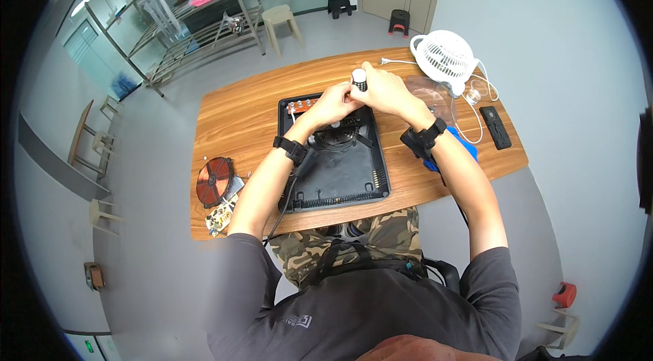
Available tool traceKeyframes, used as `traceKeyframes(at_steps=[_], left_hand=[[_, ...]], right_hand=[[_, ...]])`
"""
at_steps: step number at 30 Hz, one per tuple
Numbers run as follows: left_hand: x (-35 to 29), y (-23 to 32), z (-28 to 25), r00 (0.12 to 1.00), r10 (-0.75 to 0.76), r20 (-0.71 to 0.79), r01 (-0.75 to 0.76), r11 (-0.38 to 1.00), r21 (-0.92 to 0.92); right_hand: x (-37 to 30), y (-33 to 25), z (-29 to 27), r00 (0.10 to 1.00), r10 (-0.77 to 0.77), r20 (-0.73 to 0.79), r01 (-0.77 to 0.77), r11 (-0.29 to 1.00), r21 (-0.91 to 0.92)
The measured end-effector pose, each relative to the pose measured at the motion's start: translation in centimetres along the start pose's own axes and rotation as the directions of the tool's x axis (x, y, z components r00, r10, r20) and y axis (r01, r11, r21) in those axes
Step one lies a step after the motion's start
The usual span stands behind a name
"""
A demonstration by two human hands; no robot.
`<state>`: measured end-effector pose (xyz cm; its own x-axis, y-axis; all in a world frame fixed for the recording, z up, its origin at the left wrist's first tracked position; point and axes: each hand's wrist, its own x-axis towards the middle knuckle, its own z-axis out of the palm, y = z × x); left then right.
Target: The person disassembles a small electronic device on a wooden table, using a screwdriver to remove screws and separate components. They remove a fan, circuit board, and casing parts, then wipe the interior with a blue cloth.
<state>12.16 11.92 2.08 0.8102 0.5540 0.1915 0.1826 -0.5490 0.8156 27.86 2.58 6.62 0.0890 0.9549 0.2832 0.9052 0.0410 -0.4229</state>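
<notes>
Above the far part of the black casing (333, 174), our right hand (386, 90) clasps a white-capped handle (359, 77) while our left hand (330, 104), its hold unclear, blocks its lower end, between copper coil (214, 183) and white fan (445, 55).

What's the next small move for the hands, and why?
Probably a slight turn of the tool with the right hand, while the left hand steadies it. The tool stands roughly upright, white end up, at the far side of the black casing, and both hands meet at it. Its tip is hidden, so I can't tell whether it's seated.
</notes>
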Motion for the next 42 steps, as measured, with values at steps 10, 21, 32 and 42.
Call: traceKeyframes(at_steps=[10,21,32,42], left_hand=[[-0.1,0.6,0.9,0.989,0.018,-0.149,0.019,0.969,0.247],[-0.2,-1.5,0.6,0.999,0.028,-0.024,-0.025,0.994,0.109],[-0.2,0.9,1.2,0.995,-0.053,-0.084,0.069,0.978,0.198],[-0.6,-0.7,1.0,1.000,-0.002,-0.010,0.004,0.975,0.221]], right_hand=[[-0.5,-2.6,0.1,0.991,0.057,-0.125,-0.069,0.993,-0.097],[-1.2,-1.9,-0.2,0.991,0.023,-0.131,-0.030,0.998,-0.051],[-1.1,-0.9,0.3,0.985,0.066,-0.162,-0.070,0.997,-0.015],[-1.6,-0.6,1.3,0.981,0.050,-0.187,-0.029,0.993,0.115]])
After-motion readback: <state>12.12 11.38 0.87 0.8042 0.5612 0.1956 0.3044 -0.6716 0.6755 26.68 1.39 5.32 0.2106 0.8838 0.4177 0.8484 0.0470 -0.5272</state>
